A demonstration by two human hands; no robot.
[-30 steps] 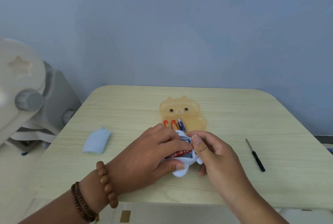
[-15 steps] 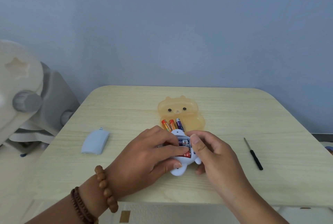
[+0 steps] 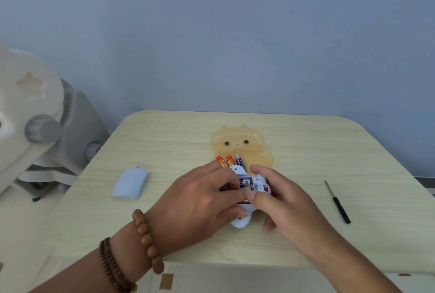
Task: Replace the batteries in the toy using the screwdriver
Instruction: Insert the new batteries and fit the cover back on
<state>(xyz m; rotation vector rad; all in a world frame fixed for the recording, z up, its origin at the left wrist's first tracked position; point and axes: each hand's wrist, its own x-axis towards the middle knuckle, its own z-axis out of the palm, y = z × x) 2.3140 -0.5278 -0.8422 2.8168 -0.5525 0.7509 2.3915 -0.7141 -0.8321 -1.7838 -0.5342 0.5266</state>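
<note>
**Both hands on the toy, battery bay open**

From the head camera: the white toy lay on its front near the middle of the pale wooden table, back side up, its battery compartment uncovered with a battery showing inside. The left hand gripped it from the left, fingers curled over the top and the thumb tucked against the lower edge. The right hand closed in from the other side, thumb pressed down at the compartment's rim, the other fingers wrapped round the toy's right flank. Whether either hand pinched a battery, I couldn't tell.

Just beyond the toy, three spare batteries sat side by side in an open orange bear-shaped case. The light blue battery cover lay well off to the left. The black-handled screwdriver lay untouched to the right. Wooden bead bracelets ringed the left wrist.
</note>
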